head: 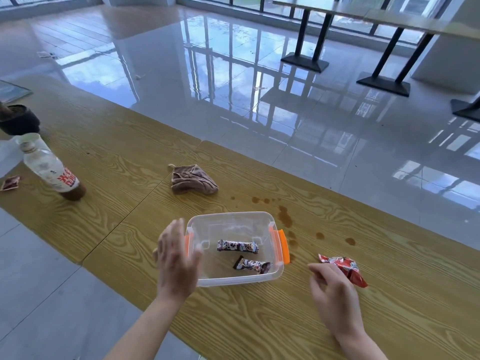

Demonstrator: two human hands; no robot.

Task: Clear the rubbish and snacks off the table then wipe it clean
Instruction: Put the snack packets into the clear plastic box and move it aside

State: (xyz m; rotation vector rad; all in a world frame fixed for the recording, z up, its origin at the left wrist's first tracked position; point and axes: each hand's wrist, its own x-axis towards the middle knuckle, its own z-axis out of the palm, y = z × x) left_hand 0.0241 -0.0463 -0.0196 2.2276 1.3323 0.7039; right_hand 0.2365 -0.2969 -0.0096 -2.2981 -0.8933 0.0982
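A clear plastic box with orange latches stands on the wooden table. Two dark snack bars lie inside it. My left hand hovers open at the box's left end, fingers spread, holding nothing. To the right of the box, my right hand is open just beside a red snack packet, fingertips close to it but not gripping. A crumpled brown cloth lies beyond the box. Brown liquid spots stain the table right of the box.
A plastic bottle with a little brown drink stands at the left. Near it are a small red wrapper and a dark pot. The table's far edge meets a shiny tiled floor; other tables stand behind.
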